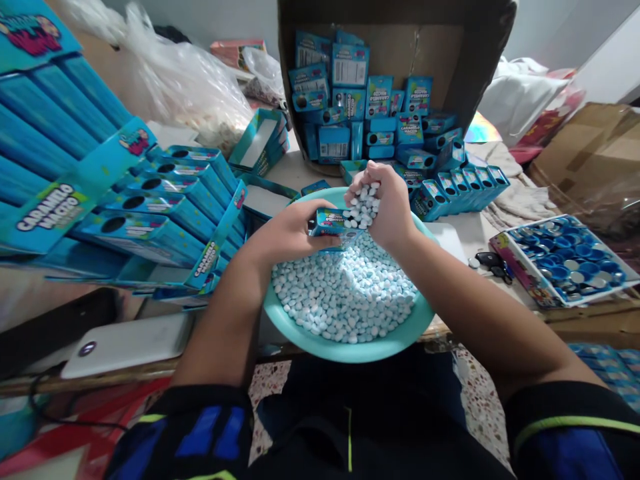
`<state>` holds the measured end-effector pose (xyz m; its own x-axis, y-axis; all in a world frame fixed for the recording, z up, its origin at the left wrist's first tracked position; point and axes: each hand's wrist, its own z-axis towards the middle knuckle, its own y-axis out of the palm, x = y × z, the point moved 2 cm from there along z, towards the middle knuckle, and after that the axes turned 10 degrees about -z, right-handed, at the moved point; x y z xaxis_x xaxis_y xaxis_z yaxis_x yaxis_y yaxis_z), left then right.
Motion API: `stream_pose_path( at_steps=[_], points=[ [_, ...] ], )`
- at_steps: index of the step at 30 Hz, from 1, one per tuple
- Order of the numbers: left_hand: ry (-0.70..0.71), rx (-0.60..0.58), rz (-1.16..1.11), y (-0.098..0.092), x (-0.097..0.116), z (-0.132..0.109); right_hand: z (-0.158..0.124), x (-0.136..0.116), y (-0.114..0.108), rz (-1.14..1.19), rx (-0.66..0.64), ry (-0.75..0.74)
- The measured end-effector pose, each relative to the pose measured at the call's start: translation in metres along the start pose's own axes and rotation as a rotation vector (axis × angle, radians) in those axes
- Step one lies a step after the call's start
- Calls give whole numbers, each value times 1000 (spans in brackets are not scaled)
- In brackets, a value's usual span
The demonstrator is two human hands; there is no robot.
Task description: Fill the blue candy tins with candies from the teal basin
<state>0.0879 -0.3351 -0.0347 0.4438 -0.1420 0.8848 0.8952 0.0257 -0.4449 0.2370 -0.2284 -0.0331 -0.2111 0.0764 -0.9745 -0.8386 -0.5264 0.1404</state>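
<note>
My left hand [293,233] is closed around a small blue candy box [330,221], held on its side above a turquoise basin [350,352]. Cupped in my right hand [387,203] is a handful of small pale candies [365,203], right at the end of the box. Some of these candies touch the box's edge; how many are inside it I cannot see. Below both hands, the basin holds a heap of loose pale blue and white candies [320,300].
Behind the basin, a tipped cardboard box [400,47] holds many blue candy boxes. Filled display trays [145,213] are stacked at left. To the right sits a carton of blue caps [570,263], with keys [493,263] beside it. A white power bank [130,343] lies at front left.
</note>
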Motion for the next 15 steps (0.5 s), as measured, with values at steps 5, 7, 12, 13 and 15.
stream_pose_path(
  at_steps=[5,7,12,13,15],
  points=[
    [30,-36,-33,1,0,-1,-8,-5,3,-16,-34,-83],
    [34,-28,-21,0,1,-1,-10,-6,4,1,-64,-121],
    [40,-34,-5,0,5,-2,-11,-4,3,36,-167,-176],
    [41,-35,0,0,5,-2,-11,-4,3,28,-173,-177],
    [39,-19,4,0,5,-3,-11,-4,3,-12,-167,-177]
  ],
)
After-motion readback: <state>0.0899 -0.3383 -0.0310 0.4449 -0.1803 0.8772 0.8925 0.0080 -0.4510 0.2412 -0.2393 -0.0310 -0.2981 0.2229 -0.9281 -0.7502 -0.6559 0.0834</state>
